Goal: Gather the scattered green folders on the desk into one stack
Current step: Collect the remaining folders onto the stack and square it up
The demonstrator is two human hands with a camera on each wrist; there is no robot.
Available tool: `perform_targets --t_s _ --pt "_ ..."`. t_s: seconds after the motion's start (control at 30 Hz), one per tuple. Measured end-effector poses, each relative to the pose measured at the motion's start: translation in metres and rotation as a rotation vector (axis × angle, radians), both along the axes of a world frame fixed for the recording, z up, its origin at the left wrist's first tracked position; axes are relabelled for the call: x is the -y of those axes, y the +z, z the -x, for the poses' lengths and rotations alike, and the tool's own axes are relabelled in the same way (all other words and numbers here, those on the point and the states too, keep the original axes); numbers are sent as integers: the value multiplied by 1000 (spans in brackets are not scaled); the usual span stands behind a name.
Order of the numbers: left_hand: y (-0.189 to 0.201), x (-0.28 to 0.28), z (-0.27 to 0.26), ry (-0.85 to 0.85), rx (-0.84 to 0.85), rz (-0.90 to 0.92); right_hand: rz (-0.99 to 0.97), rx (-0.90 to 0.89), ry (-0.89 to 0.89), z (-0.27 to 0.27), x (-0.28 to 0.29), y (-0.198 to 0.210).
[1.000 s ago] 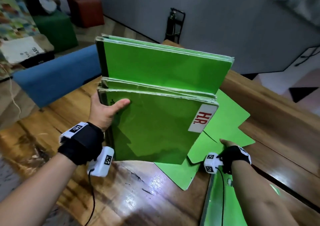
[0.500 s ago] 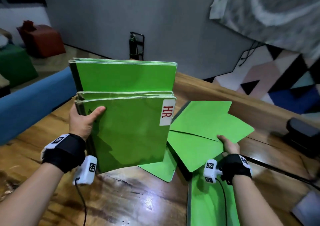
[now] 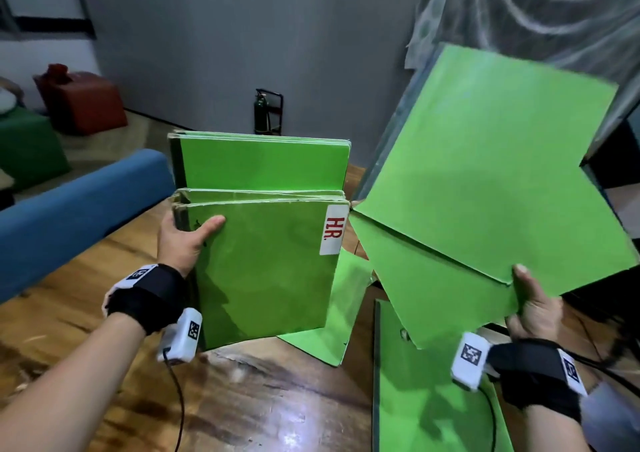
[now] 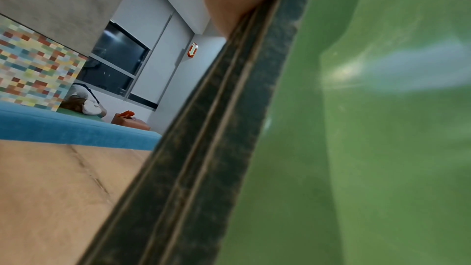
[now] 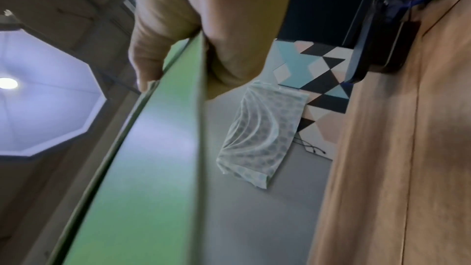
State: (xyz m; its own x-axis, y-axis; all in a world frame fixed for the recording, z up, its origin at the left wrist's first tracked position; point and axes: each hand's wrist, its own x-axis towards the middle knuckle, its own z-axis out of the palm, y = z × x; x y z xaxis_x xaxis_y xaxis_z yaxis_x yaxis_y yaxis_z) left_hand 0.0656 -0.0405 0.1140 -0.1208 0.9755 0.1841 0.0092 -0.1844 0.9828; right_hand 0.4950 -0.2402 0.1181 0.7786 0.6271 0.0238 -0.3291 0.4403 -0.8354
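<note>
Left hand (image 3: 185, 243) and right hand (image 3: 535, 304) both raised, thumbs forward, fingers clamped in grips.

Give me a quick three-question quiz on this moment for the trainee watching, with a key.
1. True or false: the right hand presses its folders flat on the desk.
2. What is printed on the white label of the upright stack gripped by the left hand?
3. Which folders are not yet gathered? A) none B) only the lifted folders C) the lifted folders plus the flat folder and the leaning folder on the desk.

Key: 1 false, it pinches them raised off the desk. 2 HR. 3 C.
</note>
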Motion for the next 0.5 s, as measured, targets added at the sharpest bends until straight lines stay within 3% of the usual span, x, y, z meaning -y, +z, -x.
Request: perform_targets --t_s 0.17,0.5 --pt "9 3 0 -44 0 29 -36 36 4 -2 -14 -23" --pt "11 -2 1 -22 -15 67 18 43 -23 -29 -3 -7"
